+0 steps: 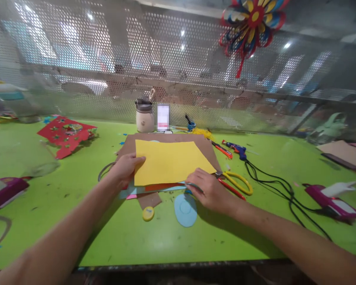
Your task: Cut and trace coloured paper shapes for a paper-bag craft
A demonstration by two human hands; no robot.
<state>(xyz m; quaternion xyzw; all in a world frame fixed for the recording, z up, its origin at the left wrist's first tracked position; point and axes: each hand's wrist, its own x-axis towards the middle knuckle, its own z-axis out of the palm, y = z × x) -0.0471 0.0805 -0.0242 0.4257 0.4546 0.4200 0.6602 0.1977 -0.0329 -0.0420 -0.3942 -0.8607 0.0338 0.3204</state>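
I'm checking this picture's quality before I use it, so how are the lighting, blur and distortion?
In the head view, bright glare spots the perforated panel; soft shadows lie on the green table below the left forearm and right forearm; the yellow sheet looks fairly crisp; the picture's edges look softer and stretched; the small upright rectangle is pixelated.

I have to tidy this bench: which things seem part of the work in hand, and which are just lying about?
Likely in use:
- yellow sheet, gripped by the left hand, with the right hand at its lower edge
- brown sheet beneath

Probably just lying about:
- red cut-out
- bottle
- glue gun, untouched
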